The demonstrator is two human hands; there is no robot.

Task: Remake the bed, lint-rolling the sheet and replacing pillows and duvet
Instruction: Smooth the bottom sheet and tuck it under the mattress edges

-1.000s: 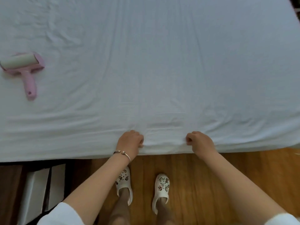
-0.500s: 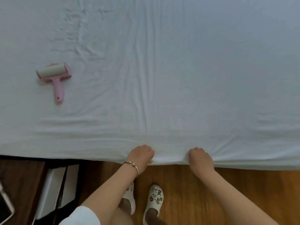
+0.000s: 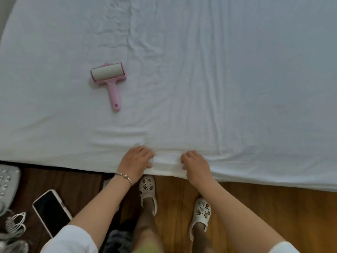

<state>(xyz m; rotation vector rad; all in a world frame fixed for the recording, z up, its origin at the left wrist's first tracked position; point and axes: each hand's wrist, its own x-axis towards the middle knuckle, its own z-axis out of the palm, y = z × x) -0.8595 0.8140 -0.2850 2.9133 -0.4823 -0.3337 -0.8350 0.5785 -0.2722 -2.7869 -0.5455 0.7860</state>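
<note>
I am curling my left hand [image 3: 137, 160] and my right hand [image 3: 196, 165] over the near edge of the bed [image 3: 54, 159], side by side with a short strip of fabric between them. Both are gripping the sheet [image 3: 237, 88] there, knuckles up, fingers bent into the cloth where it is turning down over the edge; whether the fingertips are reaching under it I cannot tell. A bracelet [image 3: 124, 176] is sitting on my left wrist.

The sheet is lying across the whole bed, soft and thin, bunching into small folds just beyond my left hand and running in long creases toward the far edge. I am judging it light and limp, so it should be taken by the hem at the edge, a good pinch in each hand, and drawn evenly.

The roller [image 3: 110, 80] is lying on the sheet toward the left edge, well apart from my hands, handle pointing toward me. It looks light and stiff; the handle is the place to grip, since the drum is probably sticky.

A phone [image 3: 51, 210] is lying below the bed's near-left corner.
</note>
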